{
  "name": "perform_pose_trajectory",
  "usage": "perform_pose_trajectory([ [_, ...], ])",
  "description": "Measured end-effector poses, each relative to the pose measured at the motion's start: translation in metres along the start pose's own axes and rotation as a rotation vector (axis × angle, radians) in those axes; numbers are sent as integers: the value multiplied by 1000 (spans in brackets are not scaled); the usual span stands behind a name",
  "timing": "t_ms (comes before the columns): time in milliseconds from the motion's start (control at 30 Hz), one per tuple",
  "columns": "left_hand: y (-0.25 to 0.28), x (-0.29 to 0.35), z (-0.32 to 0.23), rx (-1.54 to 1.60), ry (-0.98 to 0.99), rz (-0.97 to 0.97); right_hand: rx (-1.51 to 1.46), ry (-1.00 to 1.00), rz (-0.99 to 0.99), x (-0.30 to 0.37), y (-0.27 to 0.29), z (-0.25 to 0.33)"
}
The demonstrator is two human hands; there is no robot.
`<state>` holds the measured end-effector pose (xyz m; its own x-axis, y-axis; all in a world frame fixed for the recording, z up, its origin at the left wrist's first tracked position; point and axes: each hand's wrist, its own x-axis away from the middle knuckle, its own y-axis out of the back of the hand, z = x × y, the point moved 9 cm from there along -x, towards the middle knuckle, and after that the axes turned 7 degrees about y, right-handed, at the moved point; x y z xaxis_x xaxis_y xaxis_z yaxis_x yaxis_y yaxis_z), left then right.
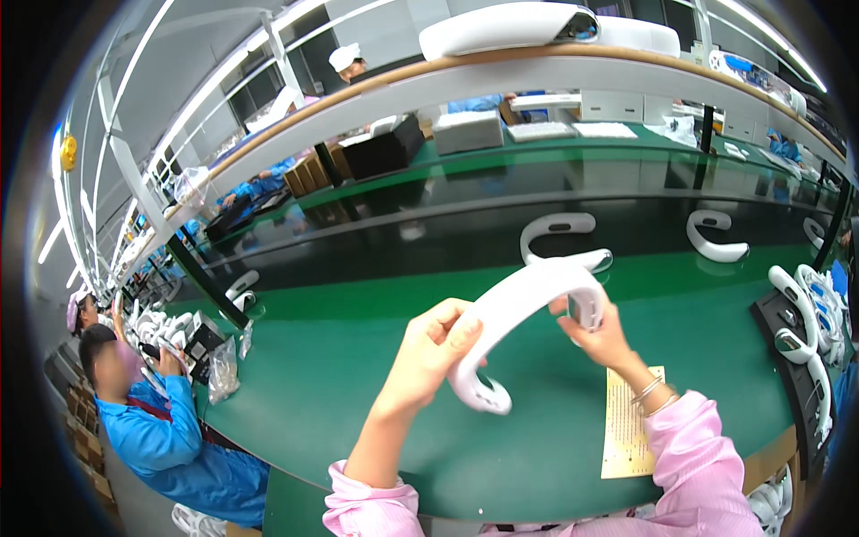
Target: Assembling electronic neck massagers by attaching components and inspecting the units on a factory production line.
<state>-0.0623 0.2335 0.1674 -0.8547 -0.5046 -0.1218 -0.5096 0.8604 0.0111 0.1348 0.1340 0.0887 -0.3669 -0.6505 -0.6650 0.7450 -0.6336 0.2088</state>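
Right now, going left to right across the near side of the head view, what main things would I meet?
Co-worker in blue → clear plastic bag → your left hand → the white C-shaped device it holds → your right hand → black tray bearing white parts.

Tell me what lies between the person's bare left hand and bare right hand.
In the head view, a white, curved plastic piece spans the gap from the left hand to the right hand.
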Motion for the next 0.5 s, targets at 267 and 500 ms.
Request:
perform_pose_trajectory([
  [267,-88,75,30,602,22,216,-539,-528,16,94,13,31],
  [500,-86,79,62,638,-14,34,-547,-721,-3,137,6,21],
])
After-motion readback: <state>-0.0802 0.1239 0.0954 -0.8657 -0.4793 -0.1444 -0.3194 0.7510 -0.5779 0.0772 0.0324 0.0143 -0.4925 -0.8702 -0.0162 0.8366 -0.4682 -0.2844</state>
